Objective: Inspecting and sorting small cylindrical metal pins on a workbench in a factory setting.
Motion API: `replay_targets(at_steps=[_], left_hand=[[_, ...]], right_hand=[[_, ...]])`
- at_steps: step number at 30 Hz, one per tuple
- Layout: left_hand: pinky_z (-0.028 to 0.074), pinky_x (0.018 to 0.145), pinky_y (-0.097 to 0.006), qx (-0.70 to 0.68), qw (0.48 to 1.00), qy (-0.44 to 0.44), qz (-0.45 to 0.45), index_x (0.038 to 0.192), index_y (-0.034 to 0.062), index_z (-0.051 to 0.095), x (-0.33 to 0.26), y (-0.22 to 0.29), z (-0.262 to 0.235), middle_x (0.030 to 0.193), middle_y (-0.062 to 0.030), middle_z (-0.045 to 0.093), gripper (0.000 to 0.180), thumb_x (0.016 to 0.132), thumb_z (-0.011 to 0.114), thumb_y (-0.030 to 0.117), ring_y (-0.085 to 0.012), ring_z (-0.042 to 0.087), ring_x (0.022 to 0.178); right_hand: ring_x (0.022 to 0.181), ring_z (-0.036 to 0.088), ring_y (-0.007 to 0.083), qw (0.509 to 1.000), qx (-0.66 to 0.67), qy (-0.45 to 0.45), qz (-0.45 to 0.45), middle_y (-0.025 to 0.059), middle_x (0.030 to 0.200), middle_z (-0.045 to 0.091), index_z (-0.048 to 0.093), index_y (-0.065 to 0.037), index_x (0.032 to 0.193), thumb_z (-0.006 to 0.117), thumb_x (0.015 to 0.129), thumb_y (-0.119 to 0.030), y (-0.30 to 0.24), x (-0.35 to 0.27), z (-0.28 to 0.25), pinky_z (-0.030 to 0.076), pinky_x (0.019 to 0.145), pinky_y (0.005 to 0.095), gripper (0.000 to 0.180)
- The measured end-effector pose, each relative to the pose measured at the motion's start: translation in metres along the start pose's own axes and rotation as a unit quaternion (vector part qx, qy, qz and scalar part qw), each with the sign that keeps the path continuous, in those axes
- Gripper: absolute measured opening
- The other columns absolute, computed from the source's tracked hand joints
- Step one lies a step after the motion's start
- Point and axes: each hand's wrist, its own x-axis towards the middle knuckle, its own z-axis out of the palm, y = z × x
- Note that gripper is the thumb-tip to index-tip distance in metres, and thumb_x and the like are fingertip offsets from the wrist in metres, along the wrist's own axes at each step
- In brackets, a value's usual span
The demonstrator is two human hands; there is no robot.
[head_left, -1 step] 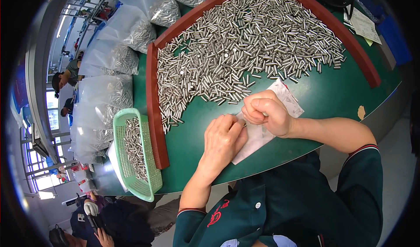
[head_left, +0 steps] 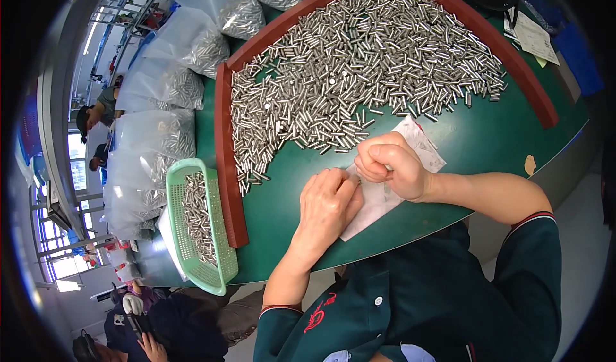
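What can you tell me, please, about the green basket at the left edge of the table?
The green basket is a shallow, oblong tray of pale green plastic with perforated mesh walls and a smooth rolled rim. It lies flat at the left end of the green table, just outside the red-brown border strip and about parallel to it, one end reaching past the table's edge. A loose heap of small silvery metal cylinders lies inside. Neither hand touches it.
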Motion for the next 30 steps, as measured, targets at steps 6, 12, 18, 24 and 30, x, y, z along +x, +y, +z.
replay_targets(at_steps=[6, 12, 18, 24, 30], left_hand=[[0.042, 0.056, -0.032, 0.010, 1.000, 0.000, 0.001, 0.075, 0.0027, 0.055, 0.001, 0.000, 0.000, 0.072, -0.0070, 0.052, 0.017, 0.060, 0.062, -0.001, -0.0230, 0.051, 0.063], [0.043, 0.062, -0.025, -0.387, 0.899, 0.012, -0.203, 0.083, -0.0011, 0.052, 0.001, -0.004, -0.007, 0.082, -0.0085, 0.056, 0.008, 0.076, 0.054, -0.001, -0.0141, 0.052, 0.069], [0.046, 0.067, -0.023, -0.718, 0.627, 0.017, -0.301, 0.099, -0.0018, 0.051, -0.003, -0.021, -0.012, 0.086, -0.0114, 0.059, 0.022, 0.085, 0.052, 0.014, -0.0135, 0.055, 0.070], [0.047, 0.072, -0.025, -0.751, 0.562, -0.007, -0.347, 0.106, -0.0023, 0.049, 0.001, -0.025, -0.013, 0.092, -0.0128, 0.060, 0.030, 0.087, 0.048, 0.022, -0.0147, 0.057, 0.074], [0.041, 0.061, -0.019, -0.719, 0.632, -0.041, -0.288, 0.097, 0.0000, 0.052, 0.000, -0.028, -0.015, 0.072, -0.0032, 0.055, 0.025, 0.088, 0.047, 0.022, -0.0086, 0.050, 0.063]], right_hand=[[0.043, 0.022, 0.0084, 1.000, 0.006, 0.000, 0.005, -0.0011, 0.046, 0.027, 0.028, -0.008, 0.051, 0.034, 0.080, -0.018, 0.000, 0.002, 0.000, 0.019, 0.043, 0.0242, 0.031], [0.046, 0.025, 0.0081, 1.000, 0.004, 0.012, 0.013, 0.0000, 0.049, 0.030, 0.029, -0.007, 0.050, 0.033, 0.078, -0.015, 0.000, 0.000, -0.001, 0.022, 0.043, 0.0230, 0.030], [0.044, 0.023, 0.0073, 0.999, 0.031, -0.003, 0.022, -0.0011, 0.047, 0.029, 0.028, -0.007, 0.051, 0.034, 0.080, -0.017, 0.001, -0.002, -0.002, 0.020, 0.042, 0.0231, 0.031], [0.044, 0.024, 0.0073, 1.000, 0.021, 0.001, 0.019, -0.0010, 0.047, 0.029, 0.029, -0.007, 0.051, 0.034, 0.080, -0.017, 0.001, -0.001, -0.003, 0.021, 0.042, 0.0228, 0.031], [0.041, 0.021, 0.0082, 0.999, 0.034, 0.003, 0.017, -0.0020, 0.045, 0.026, 0.030, -0.008, 0.051, 0.037, 0.080, -0.022, 0.001, 0.001, 0.000, 0.018, 0.041, 0.0242, 0.033]])
